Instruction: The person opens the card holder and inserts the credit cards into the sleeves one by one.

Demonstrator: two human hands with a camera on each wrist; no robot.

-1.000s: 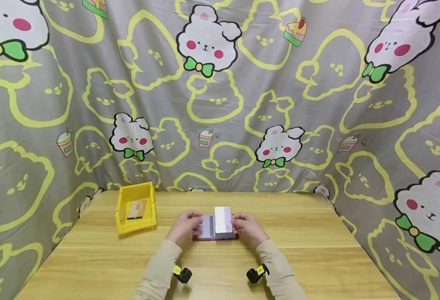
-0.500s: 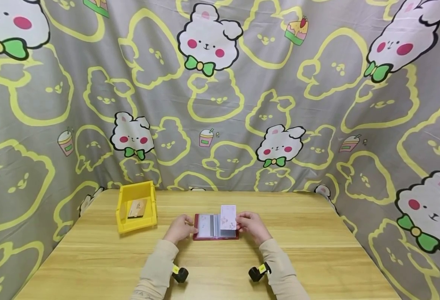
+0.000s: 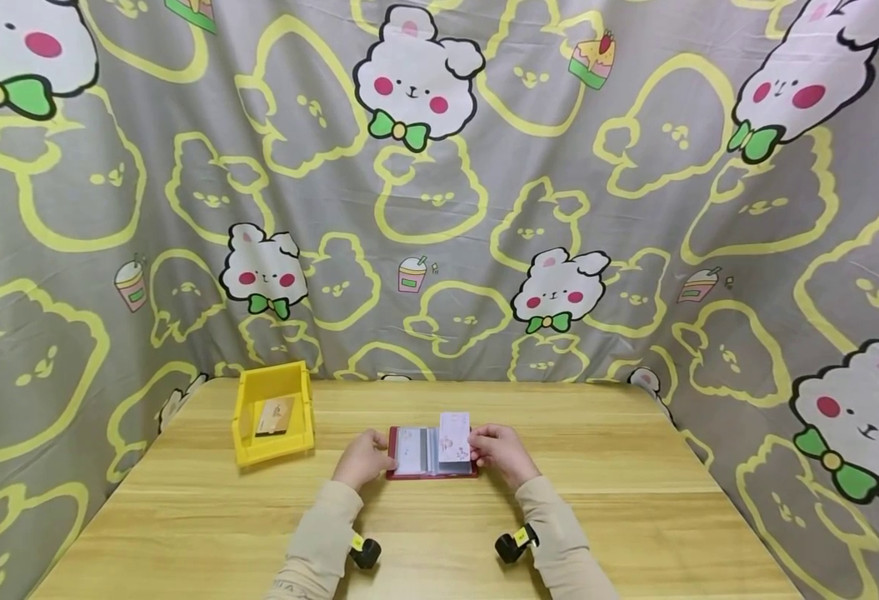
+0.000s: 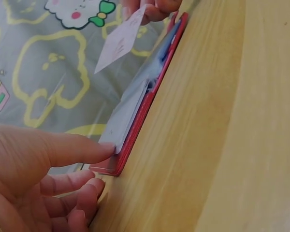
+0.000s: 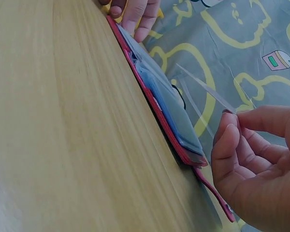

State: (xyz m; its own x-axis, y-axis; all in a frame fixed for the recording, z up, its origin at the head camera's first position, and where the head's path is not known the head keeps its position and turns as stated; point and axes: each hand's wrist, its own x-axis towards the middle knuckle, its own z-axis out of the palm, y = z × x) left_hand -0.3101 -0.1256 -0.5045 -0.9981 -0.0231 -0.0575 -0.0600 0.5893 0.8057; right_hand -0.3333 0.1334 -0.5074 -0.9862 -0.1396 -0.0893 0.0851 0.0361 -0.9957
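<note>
Taking the red card holder (image 3: 436, 477) as the centre of the dial in the head view, we saw it lying unfolded on the wooden table (image 3: 634, 500), its clear sleeves (image 5: 171, 113) uppermost. At nine o'clock we noted the left hand (image 3: 362, 458) holding the holder's outer edge; in the left wrist view its thumb pressed on the near corner, while its other fingers curled beside that edge. At three o'clock we observed the right hand (image 3: 505, 455) pinching a pale printed card (image 3: 454, 437) between thumb and finger. We located this card toward two o'clock, raised and tilted above the right page, apart from the sleeves. In the right wrist view we distinguished a red strap (image 5: 214, 193) extending from the holder's right end, below the right hand. Between nine and ten o'clock, well apart from the holder, we identified a yellow bin (image 3: 274, 452) with a tan-and-black card (image 3: 276, 416) inside. Small black cameras (image 3: 366, 552) sat at both wrists, beside beige sleeves (image 3: 312, 542); toward twelve o'clock we recorded a grey curtain (image 3: 334, 200) with white rabbit faces and yellow outlines
</note>
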